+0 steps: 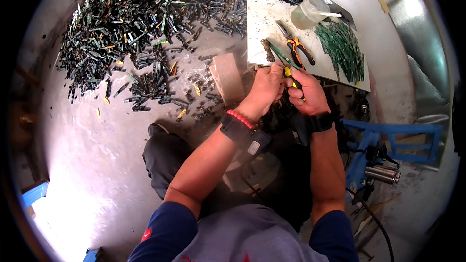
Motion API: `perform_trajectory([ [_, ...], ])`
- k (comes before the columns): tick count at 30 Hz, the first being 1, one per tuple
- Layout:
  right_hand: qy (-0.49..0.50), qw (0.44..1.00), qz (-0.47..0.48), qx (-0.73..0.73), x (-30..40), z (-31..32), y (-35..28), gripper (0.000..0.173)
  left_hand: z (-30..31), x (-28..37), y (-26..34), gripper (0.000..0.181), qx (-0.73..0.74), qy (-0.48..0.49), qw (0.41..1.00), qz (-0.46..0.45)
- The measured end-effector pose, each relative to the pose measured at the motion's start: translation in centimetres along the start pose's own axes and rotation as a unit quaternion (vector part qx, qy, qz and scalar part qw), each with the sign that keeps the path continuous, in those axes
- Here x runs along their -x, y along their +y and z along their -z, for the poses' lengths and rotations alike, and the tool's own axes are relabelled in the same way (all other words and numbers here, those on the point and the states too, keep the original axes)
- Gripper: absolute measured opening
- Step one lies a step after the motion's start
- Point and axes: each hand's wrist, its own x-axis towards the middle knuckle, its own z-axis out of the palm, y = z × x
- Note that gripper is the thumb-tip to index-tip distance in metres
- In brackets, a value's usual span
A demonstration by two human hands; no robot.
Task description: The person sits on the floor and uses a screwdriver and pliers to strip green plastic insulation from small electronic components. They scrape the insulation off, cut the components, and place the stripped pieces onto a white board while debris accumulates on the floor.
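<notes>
At the near edge of a white board (260, 14), my hands work close together. My right hand (309, 92) is closed around the yellow-and-black handle of a hand tool (288, 71), probably a screwdriver. Beside its thumb, a narrow green strip (282, 54) runs up and to the left over the board. My left hand (267, 85) has its fingers curled against the tool's front end; what they pinch is hidden. A brown, coppery piece (268, 50) lies just beyond the left fingertips. Long-nose pliers with orange-and-black handles (296, 47) lie on the board with their jaws pointing away.
Green strips (344, 51) are heaped on the board's right side, near a translucent plastic cup (309, 11) with a white stick. Dark pieces (156, 14) cover the floor at far left. A brick (228, 76) sits left of my hands; a blue metal frame (367, 140) stands right.
</notes>
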Motion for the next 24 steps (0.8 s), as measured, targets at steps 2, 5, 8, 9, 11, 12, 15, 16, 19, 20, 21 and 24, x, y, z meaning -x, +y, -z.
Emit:
perform_trajectory([
  [2,0.027,0.994,0.059,0.092,0.5,-1.0,0.3,0.019,0.6,0.1,0.1,0.039,0.009,-0.01,1.0,0.012],
  [5,0.046,0.952,0.17,0.25,0.8,-2.0,1.1,0.034,1.3,0.4,0.7,0.037,0.006,0.003,0.999,0.035],
  [8,0.059,0.871,0.276,0.402,0.1,-2.4,1.9,0.038,2.2,0.2,0.5,0.038,0.021,0.009,0.998,0.058],
  [9,0.05,0.866,0.274,0.416,0.0,-2.5,1.6,0.037,2.4,0.1,0.4,0.038,0.026,0.009,0.997,0.066],
  [11,0.031,0.855,0.27,0.442,-0.3,-2.5,1.1,0.035,2.6,-0.1,0.3,0.039,0.019,0.018,0.997,0.067],
  [12,0.028,0.873,0.26,0.411,-0.3,-2.5,1.2,0.035,2.6,-0.1,0.3,0.039,0.015,0.021,0.997,0.068],
  [15,0.028,0.921,0.214,0.325,-0.1,-2.7,1.3,0.033,2.6,0.0,0.7,0.037,0.011,0.017,0.997,0.068],
  [16,0.032,0.934,0.188,0.303,0.3,-3.1,1.1,0.033,2.6,-0.2,0.6,0.036,0.024,0.018,0.997,0.067],
  [19,0.024,0.928,0.218,0.301,0.1,-3.0,1.8,0.032,3.3,-1.0,-0.1,0.035,0.047,0.018,0.997,0.063],
  [20,0.018,0.918,0.246,0.311,-0.1,-3.0,2.2,0.033,3.6,-1.1,-0.3,0.034,0.045,0.013,0.997,0.062],
  [21,0.019,0.918,0.247,0.309,0.2,-3.1,2.3,0.033,3.7,-1.2,-0.3,0.033,0.044,0.007,0.997,0.063],
  [24,0.013,0.925,0.242,0.293,1.2,-3.6,2.8,0.032,4.2,-1.2,0.4,0.031,0.053,0.004,0.995,0.082],
])
